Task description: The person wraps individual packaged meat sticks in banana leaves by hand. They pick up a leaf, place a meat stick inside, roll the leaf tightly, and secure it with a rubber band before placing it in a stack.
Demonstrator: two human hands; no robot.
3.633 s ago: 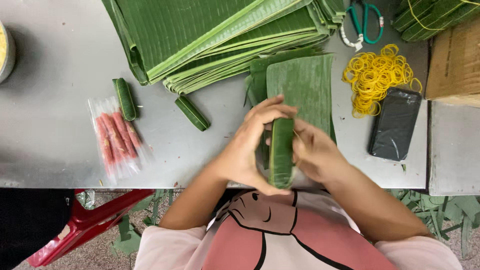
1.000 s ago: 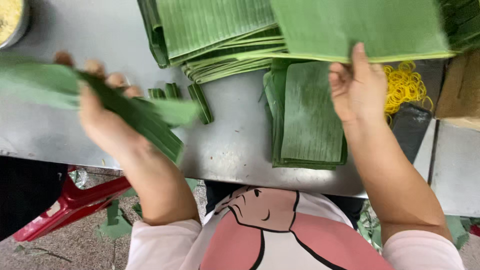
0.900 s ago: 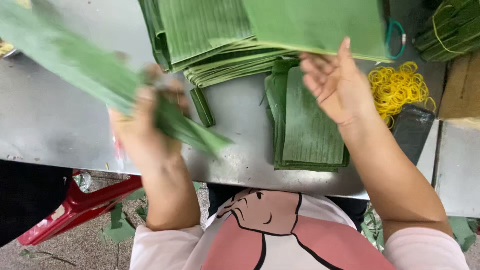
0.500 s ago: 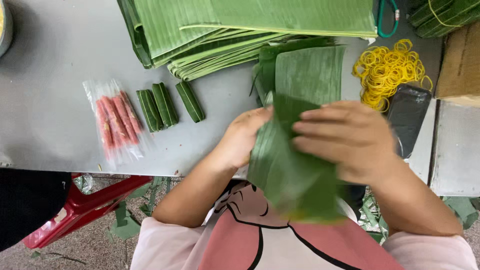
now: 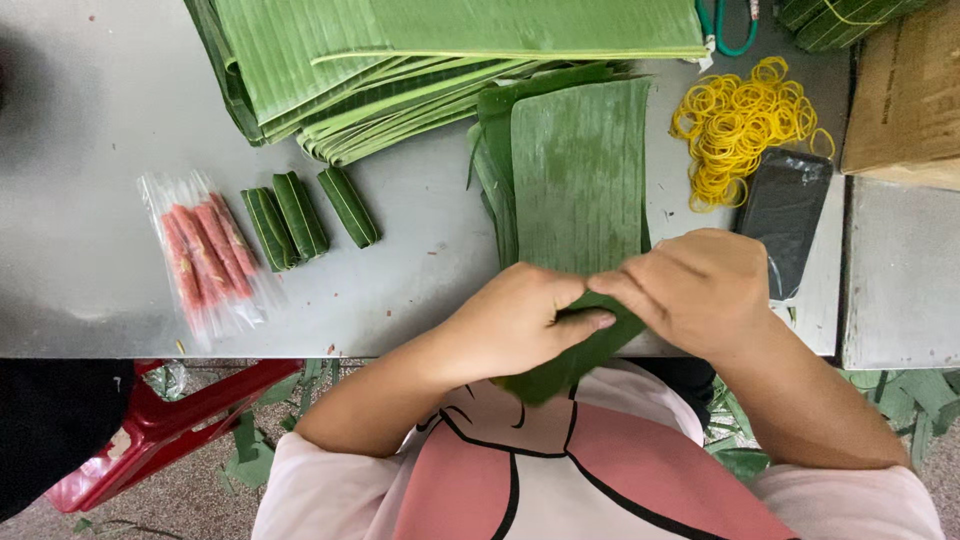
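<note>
My left hand [image 5: 515,325] and my right hand [image 5: 700,290] meet at the table's near edge, both closed on a folded piece of banana leaf [image 5: 570,365] that hangs down toward my chest. Just beyond the hands lies a small stack of cut leaf rectangles [image 5: 575,165]. Three finished leaf-wrapped rolls [image 5: 305,212] lie side by side to the left, next to a clear plastic pack of pink sausages [image 5: 200,250].
A big pile of long banana leaves [image 5: 400,60] fills the table's far side. Yellow rubber bands [image 5: 740,125], a black phone [image 5: 785,220], green-handled scissors [image 5: 735,25] and a cardboard box [image 5: 905,90] sit at the right. A red stool [image 5: 150,425] stands below left.
My left hand swung a long leaf strip at the left, then both hands came together near my chest and folded a leaf piece. A third roll now lies beside the sausages.
</note>
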